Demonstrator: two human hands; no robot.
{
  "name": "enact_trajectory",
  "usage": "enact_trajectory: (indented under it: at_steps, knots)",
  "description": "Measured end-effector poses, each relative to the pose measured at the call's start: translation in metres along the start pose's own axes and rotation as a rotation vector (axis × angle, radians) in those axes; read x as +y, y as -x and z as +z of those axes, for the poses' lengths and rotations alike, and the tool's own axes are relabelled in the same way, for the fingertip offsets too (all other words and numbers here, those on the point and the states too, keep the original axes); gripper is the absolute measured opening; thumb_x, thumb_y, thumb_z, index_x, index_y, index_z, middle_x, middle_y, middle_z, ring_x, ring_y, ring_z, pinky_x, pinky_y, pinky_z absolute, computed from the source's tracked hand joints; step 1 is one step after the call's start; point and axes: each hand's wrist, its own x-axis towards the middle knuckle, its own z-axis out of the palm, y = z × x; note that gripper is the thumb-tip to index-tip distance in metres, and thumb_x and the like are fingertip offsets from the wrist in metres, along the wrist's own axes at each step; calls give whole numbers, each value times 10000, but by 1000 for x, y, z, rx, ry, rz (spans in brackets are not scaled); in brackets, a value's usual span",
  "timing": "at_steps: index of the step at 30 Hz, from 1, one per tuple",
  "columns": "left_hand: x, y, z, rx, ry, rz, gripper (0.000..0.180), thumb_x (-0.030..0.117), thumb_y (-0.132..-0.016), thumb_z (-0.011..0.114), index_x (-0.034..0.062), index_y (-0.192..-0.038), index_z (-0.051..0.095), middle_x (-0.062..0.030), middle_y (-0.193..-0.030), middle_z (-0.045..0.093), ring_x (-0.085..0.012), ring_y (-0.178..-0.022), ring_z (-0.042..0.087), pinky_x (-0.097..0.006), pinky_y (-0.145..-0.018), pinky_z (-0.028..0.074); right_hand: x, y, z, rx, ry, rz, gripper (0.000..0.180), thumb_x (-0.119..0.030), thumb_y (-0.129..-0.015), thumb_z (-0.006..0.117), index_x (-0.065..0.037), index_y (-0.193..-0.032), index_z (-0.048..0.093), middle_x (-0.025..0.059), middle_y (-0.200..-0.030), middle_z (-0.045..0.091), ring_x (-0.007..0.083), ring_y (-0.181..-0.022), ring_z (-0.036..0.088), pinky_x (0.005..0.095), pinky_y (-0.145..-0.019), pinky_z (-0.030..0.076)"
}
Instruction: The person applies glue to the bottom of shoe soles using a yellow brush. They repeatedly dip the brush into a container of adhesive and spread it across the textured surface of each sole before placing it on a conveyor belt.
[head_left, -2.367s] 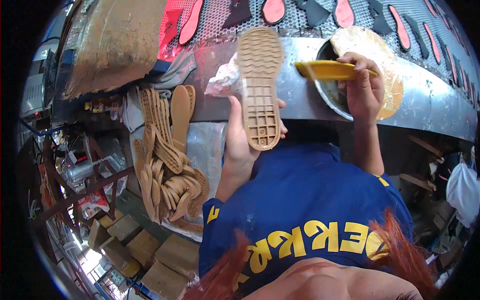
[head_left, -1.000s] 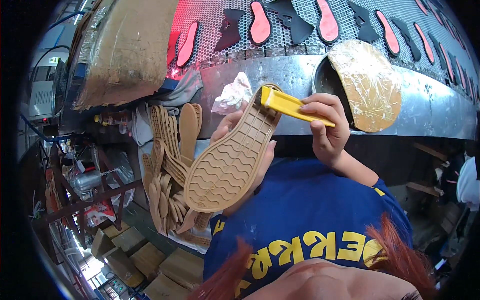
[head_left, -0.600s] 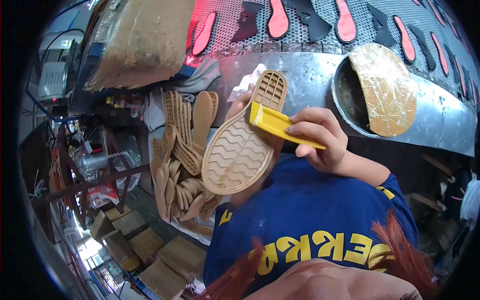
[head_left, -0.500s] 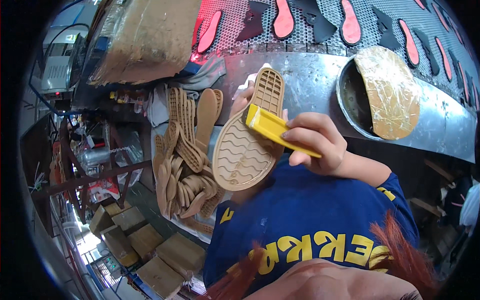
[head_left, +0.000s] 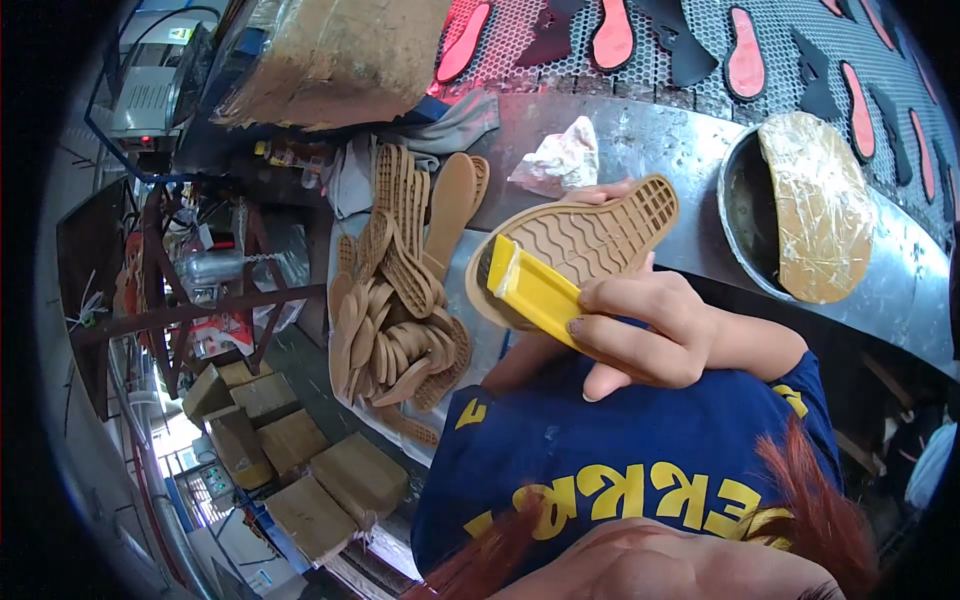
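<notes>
- Tan sole (head_left: 600, 240) is held over the metal table's (head_left: 670, 140) near edge
- My left hand (head_left: 598, 192) grips it from beneath; a slack hold could let it twist
- My right hand (head_left: 660, 325) pinches a yellow tool (head_left: 545, 297) at its wide end; overpressing could cause skidding

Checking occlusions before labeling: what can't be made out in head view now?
Head view:
Left hand: mostly hidden behind tan sole.
Yellow tool: rear end covered by right hand.
Metal bowl: interior partly covered by tan lid.
Brown cardboard: upper end cut off by top edge.
</notes>
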Motion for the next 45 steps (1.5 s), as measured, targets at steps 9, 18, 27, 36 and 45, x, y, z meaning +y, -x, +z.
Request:
enact_trajectory:
  at_steps: [9,18,27,36,45]
  knots:
    - [15,3,6,-10,463,-202,729,385,-750,651,-13,-1291,367,-199,-1220,489,-317,-1193,478,-460,-1027,400,4,-1,-7,-105,-107,-14,388,-287,-839,714,69,-941,600,177,-955,567,255,-721,632,320,-621,551]
    - [22,-9,10,-2,489,-204,673,180,-775,746,32,-1326,389,-146,-1248,512,-237,-1244,479,-383,-1024,443,9,13,-31,-40,-136,132,312,-169,-800,757,-5,-916,517,184,-1050,537,279,-827,604,383,-708,535]
    - [26,-14,-13,1,721,-260,878,650,-919,395,-27,-1452,225,-372,-1327,405,-131,-693,551,-230,-571,525,30,15,-56,195,171,443,303,98,-778,664,15,-1065,619,138,-963,655,257,-863,652,318,-745,519]
    - [20,1,-21,-133,841,-389,893,620,-904,445,-67,-1431,226,-457,-1308,337,-203,-656,554,-285,-549,530,48,30,-46,81,494,310,330,-47,-707,717,-85,-1033,674,90,-903,674,267,-776,642,326,-691,504]
    - [-8,3,-24,-231,1042,-437,759,578,-928,417,-21,-1389,341,-245,-1249,530,-257,-747,645,-350,-553,550,51,35,-56,60,225,573,348,18,-675,674,-68,-1012,667,77,-970,662,272,-852,620,378,-753,493]
